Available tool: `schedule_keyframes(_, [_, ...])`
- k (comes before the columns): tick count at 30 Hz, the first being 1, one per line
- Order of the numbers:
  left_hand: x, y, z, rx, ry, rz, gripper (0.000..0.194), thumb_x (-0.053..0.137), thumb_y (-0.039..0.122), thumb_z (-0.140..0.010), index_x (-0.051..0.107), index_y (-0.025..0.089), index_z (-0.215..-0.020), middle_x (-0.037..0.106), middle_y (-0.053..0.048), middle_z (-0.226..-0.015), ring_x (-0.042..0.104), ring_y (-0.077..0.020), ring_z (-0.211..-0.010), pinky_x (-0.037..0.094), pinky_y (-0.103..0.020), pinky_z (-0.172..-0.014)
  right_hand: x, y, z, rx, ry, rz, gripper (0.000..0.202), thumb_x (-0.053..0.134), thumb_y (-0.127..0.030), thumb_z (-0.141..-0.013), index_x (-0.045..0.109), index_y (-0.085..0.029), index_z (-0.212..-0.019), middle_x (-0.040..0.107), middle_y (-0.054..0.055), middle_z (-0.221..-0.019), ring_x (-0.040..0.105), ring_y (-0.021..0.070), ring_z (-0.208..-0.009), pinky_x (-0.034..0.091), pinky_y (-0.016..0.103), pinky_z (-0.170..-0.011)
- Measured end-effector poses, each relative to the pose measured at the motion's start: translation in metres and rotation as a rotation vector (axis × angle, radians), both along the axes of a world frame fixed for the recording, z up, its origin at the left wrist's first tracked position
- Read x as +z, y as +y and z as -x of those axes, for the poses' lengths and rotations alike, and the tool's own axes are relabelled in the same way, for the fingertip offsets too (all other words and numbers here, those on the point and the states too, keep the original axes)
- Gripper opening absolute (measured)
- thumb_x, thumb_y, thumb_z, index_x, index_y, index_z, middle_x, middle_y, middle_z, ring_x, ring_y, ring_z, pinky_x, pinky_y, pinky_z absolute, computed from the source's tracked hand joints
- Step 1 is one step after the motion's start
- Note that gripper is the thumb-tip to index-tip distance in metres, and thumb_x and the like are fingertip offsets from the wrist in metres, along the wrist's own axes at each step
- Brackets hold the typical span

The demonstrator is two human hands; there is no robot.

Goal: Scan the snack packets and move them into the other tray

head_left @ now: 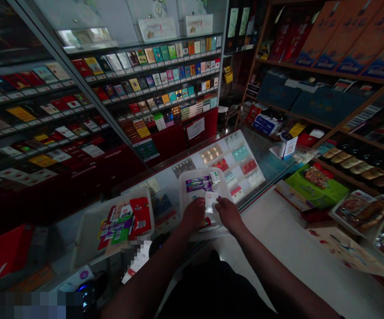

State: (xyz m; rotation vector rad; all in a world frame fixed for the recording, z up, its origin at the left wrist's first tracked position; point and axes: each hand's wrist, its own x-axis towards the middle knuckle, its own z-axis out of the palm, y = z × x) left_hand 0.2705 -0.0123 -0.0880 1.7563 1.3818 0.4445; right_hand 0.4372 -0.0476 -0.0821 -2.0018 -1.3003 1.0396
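A small white packet (211,200) is pinched between both hands over a white plastic tray (228,188) on the glass counter. My left hand (194,212) grips its left edge with closed fingers. On the right edge, the fingers of my right hand (227,212) are also closed on it. Purple packets (197,183) and a white and green small box (215,178) lie in the tray beyond the hands. Near my left hand, a small red and green item (207,221) shows low in the tray.
Left of the tray stands a white bin (90,226) with colourful packets (122,221). A QR code stand (289,147) is on the counter at right. Shelves of small boxes (165,53) line the back, and a green box (316,186) sits at right.
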Motion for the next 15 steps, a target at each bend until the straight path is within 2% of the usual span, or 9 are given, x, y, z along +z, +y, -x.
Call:
schedule_keyframes(4, [0.022,-0.010,0.017,0.116,-0.125,-0.001,0.031,0.046,0.016,-0.090,0.068,0.017,-0.112,0.072,-0.010,-0.116,0.066,-0.0199,-0.105,0.050,-0.032,-0.095,0.006,-0.006,0.014,-0.058,0.145,-0.099,0.043,0.058,-0.038,-0.088,0.067,-0.019,-0.126,0.068,0.010,-0.130,0.063,0.0250,-0.119,0.047,0.041,-0.104])
schedule_keyframes(8, [0.037,-0.018,0.037,0.216,-0.259,0.068,0.032,0.050,0.015,-0.086,0.069,0.017,-0.112,0.074,-0.009,-0.114,0.068,-0.0195,-0.100,0.052,-0.031,-0.089,0.007,-0.013,0.032,-0.060,0.242,-0.135,0.041,0.058,-0.035,-0.086,0.068,-0.023,-0.124,0.070,0.008,-0.125,0.065,0.0257,-0.114,0.052,0.043,-0.097])
schedule_keyframes(11, [0.041,-0.023,0.057,0.251,-0.279,0.099,0.035,0.052,0.017,-0.085,0.069,0.015,-0.116,0.075,-0.010,-0.112,0.069,-0.0200,-0.098,0.052,-0.032,-0.089,0.010,-0.018,0.047,-0.038,0.253,-0.151,0.040,0.059,-0.033,-0.084,0.069,-0.022,-0.122,0.071,0.008,-0.121,0.066,0.0259,-0.111,0.054,0.043,-0.095])
schedule_keyframes(15, [0.039,-0.028,0.086,0.269,-0.216,0.090,0.036,0.052,0.021,-0.087,0.072,0.016,-0.117,0.076,-0.009,-0.105,0.069,-0.0192,-0.092,0.053,-0.031,-0.085,0.017,-0.025,0.069,0.019,0.231,-0.165,0.040,0.060,-0.033,-0.083,0.070,-0.019,-0.119,0.072,0.010,-0.116,0.068,0.0261,-0.108,0.054,0.042,-0.094])
